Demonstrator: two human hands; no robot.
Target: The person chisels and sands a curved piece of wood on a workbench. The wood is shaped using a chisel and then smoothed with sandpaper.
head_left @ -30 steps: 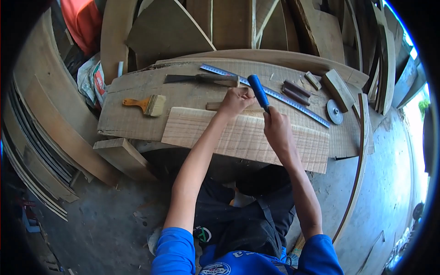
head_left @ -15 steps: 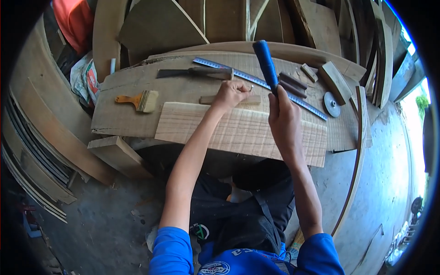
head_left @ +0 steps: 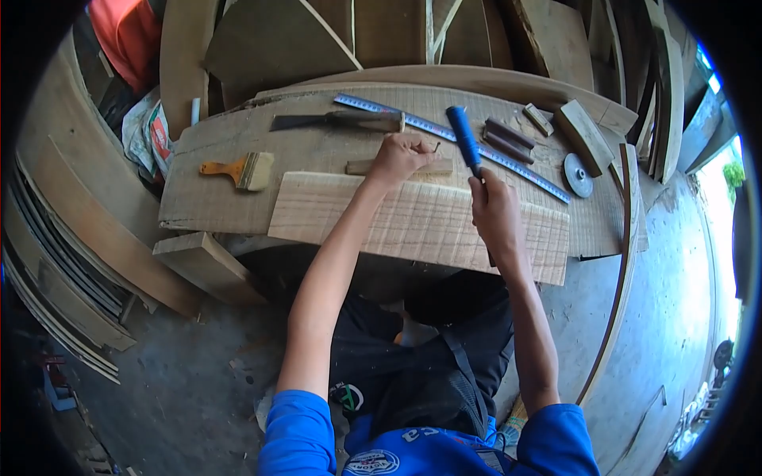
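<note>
On the wooden slab: brush, ruler, flat-bladed tool, pale board, disc.

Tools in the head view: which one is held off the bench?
The blue-ended tool, gripped in the right hand, its blue end jutting out; the brush, dark-bladed tool and ruler all lie on the bench.

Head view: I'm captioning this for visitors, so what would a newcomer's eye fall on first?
Probably the blue-ended tool standing up from the right hand, vivid against the wood. Next come the blue ruler, lying slantwise on the broad board, and the orange-handled brush on that board's left side. Near the middle, the left hand pinches a small thin piece, too tiny to name.
</note>
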